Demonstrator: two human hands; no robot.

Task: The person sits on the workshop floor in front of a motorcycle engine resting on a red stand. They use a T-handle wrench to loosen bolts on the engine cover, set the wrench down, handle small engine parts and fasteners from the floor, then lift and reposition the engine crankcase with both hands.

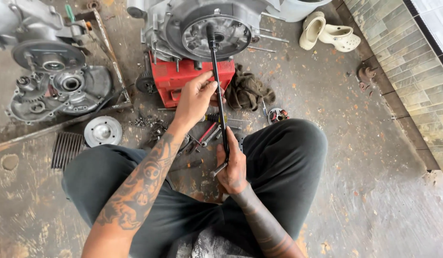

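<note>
A long black wrench bar (216, 76) runs from the centre of a round flywheel housing on a grey engine (209, 28) down toward me. My left hand (195, 98) grips the bar at its middle. My right hand (232, 165) is closed around the bar's lower end, where a silver handle tip sticks out. The engine rests on a red box (183, 79). I sit cross-legged in dark trousers (283, 162), both forearms tattooed.
Loose hand tools and small parts (202, 134) lie on the floor between my knees. A dark rag (248, 91) lies right of the red box. Engine cases and gears (59, 88), a round metal disc (103, 131) and a floor grate (66, 149) are at left. Cream clogs (326, 33) sit by a tiled wall.
</note>
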